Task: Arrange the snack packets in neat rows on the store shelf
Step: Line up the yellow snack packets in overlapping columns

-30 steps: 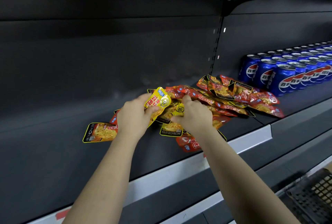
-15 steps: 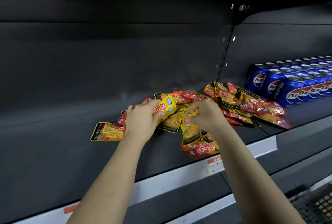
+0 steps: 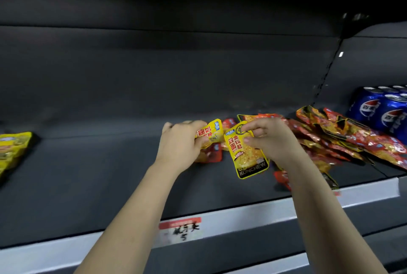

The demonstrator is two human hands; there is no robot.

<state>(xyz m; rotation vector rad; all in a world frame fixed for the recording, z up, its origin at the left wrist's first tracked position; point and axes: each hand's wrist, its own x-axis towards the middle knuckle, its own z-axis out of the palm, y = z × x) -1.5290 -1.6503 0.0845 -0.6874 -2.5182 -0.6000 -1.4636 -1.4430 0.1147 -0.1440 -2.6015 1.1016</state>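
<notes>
Two hands meet above a dark shelf (image 3: 110,185) — the left hand (image 3: 180,141) grips one yellow packet (image 3: 209,133), the right hand (image 3: 267,138) pinches another yellow packet (image 3: 247,152) — gathering stock from the jumbled pile (image 3: 343,139) to their right, likely bound next for a tidy row.

yellow packet (image 3: 248,155) lifted, right hand (image 3: 267,139) pinching it
</notes>
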